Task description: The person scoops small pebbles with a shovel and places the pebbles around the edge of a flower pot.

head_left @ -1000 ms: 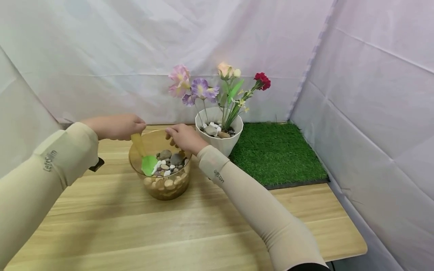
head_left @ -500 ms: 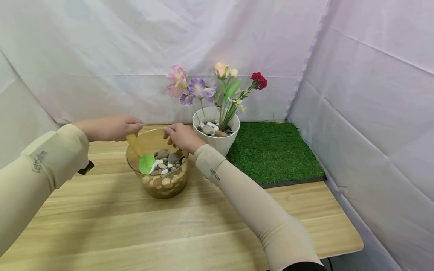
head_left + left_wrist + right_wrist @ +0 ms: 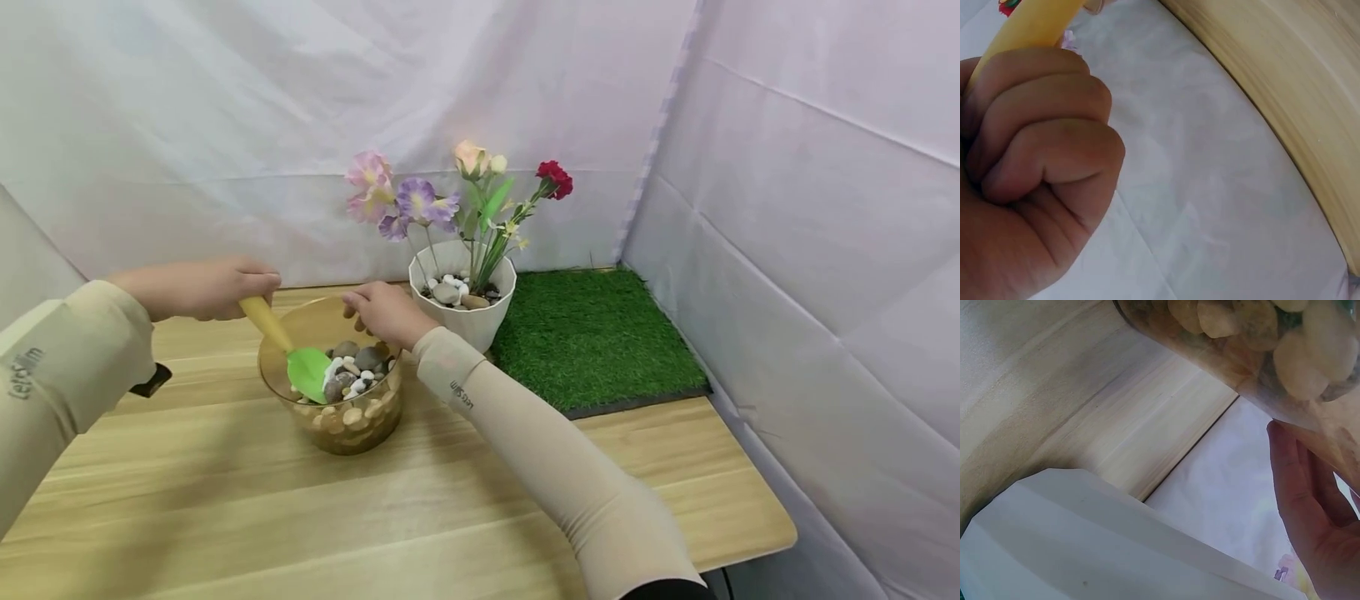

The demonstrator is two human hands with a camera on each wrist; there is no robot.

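In the head view, my left hand [image 3: 202,287] grips the yellow handle of a toy shovel [image 3: 307,372]. Its green blade sits tilted among the stones [image 3: 367,358] in an amber see-through bowl [image 3: 318,319], with a brownish stone and white pebbles against it. The left wrist view shows the fingers [image 3: 1054,150] curled tightly round that handle. My right hand [image 3: 390,312] holds the bowl at the right side of its rim. From the right wrist, fingers [image 3: 1297,487] press on the bowl's outer wall; the thumb's contact is hidden there.
Close behind the right hand stands a white pot [image 3: 468,325] with stones and several artificial flowers [image 3: 420,202]. A green turf mat [image 3: 592,342] lies to its right. White cloth [image 3: 225,108] hangs behind the wooden table [image 3: 337,517].
The left hand and shovel have moved left, the handle leaning more. A brownish stone now shows beside the blade. The right hand stays at the bowl; the whole view has shifted slightly.
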